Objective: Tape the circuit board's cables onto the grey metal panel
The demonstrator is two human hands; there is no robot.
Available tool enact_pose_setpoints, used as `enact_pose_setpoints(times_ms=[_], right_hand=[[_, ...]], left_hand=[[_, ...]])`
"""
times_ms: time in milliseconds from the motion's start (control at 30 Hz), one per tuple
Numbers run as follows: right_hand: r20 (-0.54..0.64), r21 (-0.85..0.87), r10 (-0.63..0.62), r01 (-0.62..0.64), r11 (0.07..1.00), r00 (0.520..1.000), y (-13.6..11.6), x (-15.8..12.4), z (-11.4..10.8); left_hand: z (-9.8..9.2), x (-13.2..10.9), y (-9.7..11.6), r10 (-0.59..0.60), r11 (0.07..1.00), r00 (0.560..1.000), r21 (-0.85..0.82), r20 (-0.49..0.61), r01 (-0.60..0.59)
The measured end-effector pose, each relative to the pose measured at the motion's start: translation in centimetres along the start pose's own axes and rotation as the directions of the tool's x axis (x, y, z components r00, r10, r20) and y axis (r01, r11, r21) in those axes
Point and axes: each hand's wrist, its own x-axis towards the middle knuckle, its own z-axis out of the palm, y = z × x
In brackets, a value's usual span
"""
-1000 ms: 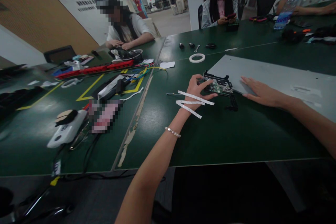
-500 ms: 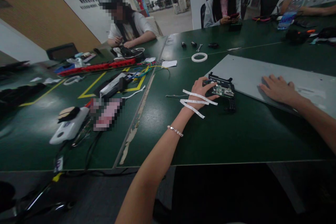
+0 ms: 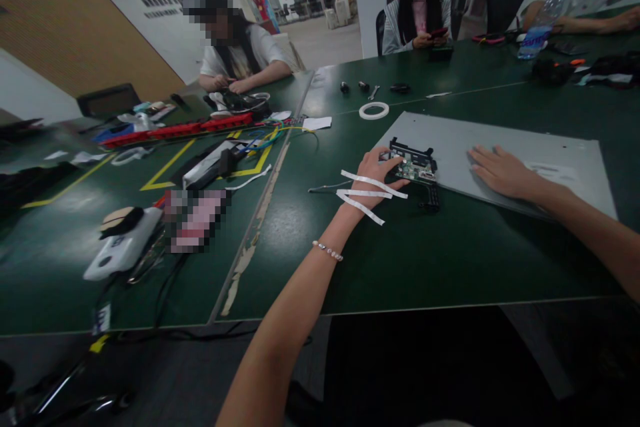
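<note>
Green circuit board (image 3: 414,168) in black frame (image 3: 406,145), in left hand's (image 3: 373,177) grip

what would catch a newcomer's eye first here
The white tape strips stuck across the back of the left hand, mid-table, stand out most; its fingers touch a small circuit board in a black frame. Just right of it, the right hand lies flat on a grey panel. Further left, a red power strip runs across the green table.
</note>
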Motion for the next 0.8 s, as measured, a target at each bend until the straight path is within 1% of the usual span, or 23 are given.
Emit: enact_pose_setpoints(times_ms=[67, 167, 267, 333, 433, 500, 600, 700, 800], right_hand=[[-0.016, -0.017, -0.01, 0.01, 1.0, 1.0, -1.1, -0.1, -0.2], [-0.014, 0.001, -0.081, 0.081, 0.997, 0.997, -3.1, -0.4, -0.8], [-0.003, 0.045, -0.152, 0.151, 0.987, 0.988, -5.1, -0.8, -1.7], [0.004, 0.085, -0.179, 0.178, 0.98, 0.984, -6.0, -1.0, -2.3], [0.022, 0.168, -0.168, 0.162, 0.972, 0.985, -6.5, -1.2, -3.1], [0.028, 0.224, -0.144, 0.135, 0.965, 0.989, -6.4, -1.2, -3.5], [0.022, 0.271, -0.112, 0.102, 0.957, 0.994, -6.3, -1.3, -4.1], [0.001, 0.271, -0.12, 0.115, 0.956, 0.993, -6.8, -1.4, -4.5], [-0.032, 0.224, -0.138, 0.142, 0.964, 0.99, -7.1, -1.3, -4.7]], left_hand=[[-0.2, 0.1, 0.1, 0.006, 1.0, 1.0, 0.016, 0.01, -0.006], [-0.4, 0.1, 0.2, -0.001, 0.999, 1.0, 0.035, 0.029, 0.0], [-0.3, 0.0, 0.4, -0.039, 0.999, 0.996, 0.039, 0.084, 0.036], [-0.3, -0.1, 0.6, -0.057, 0.998, 0.989, 0.042, 0.137, 0.051], [-0.4, -0.3, 1.0, -0.073, 0.996, 0.977, 0.071, 0.202, 0.059], [-0.5, -0.5, 1.2, -0.093, 0.992, 0.972, 0.107, 0.216, 0.071], [-0.6, -0.6, 1.4, -0.126, 0.985, 0.968, 0.147, 0.218, 0.095], [-0.8, -0.5, 1.1, -0.151, 0.983, 0.964, 0.134, 0.22, 0.124], [-1.3, -0.3, 0.3, -0.223, 0.97, 0.961, 0.132, 0.163, 0.203]])
